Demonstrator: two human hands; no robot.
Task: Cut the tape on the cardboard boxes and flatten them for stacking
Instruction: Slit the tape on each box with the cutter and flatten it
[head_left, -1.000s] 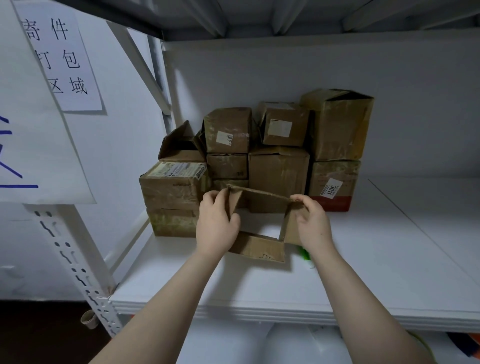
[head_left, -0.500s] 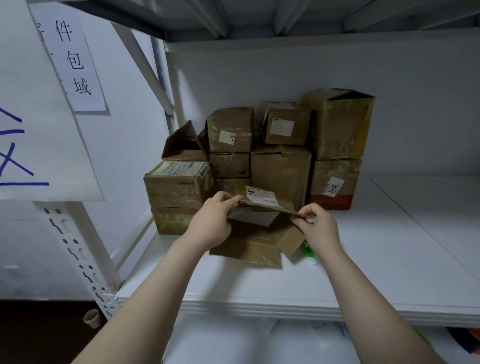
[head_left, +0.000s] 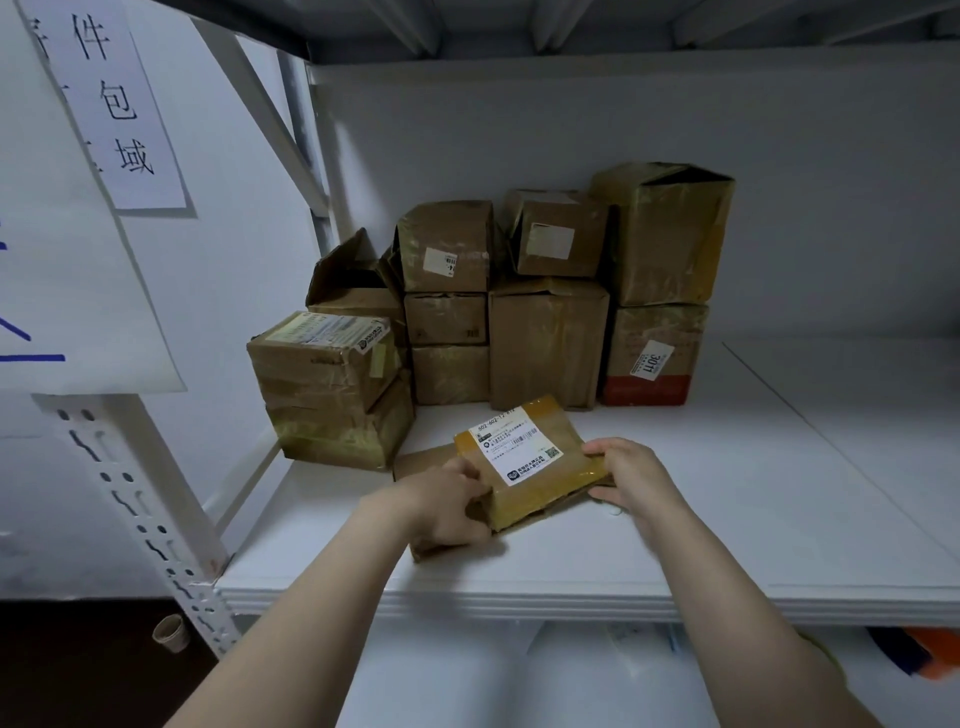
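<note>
A small cardboard box (head_left: 535, 467), pressed nearly flat, lies on the white shelf (head_left: 727, 519) with its white shipping label and yellowish tape facing up. My left hand (head_left: 449, 506) grips its near-left corner with curled fingers. My right hand (head_left: 626, 475) holds its right edge, fingers wrapped over it. Behind it stands a stack of several taped cardboard boxes (head_left: 548, 343) against the back wall; the left ones (head_left: 327, 384) sit closest. No cutting tool is visible.
A perforated white rack post (head_left: 140, 514) rises at the left, with paper signs (head_left: 104, 104) hanging above it. A small paper cup (head_left: 171, 633) sits on the dark floor below. The shelf's right half is bare white board.
The box, held open as a hollow sleeve a second ago, has been folded down onto the shelf with its label side up. Both hands followed it down and forward.
</note>
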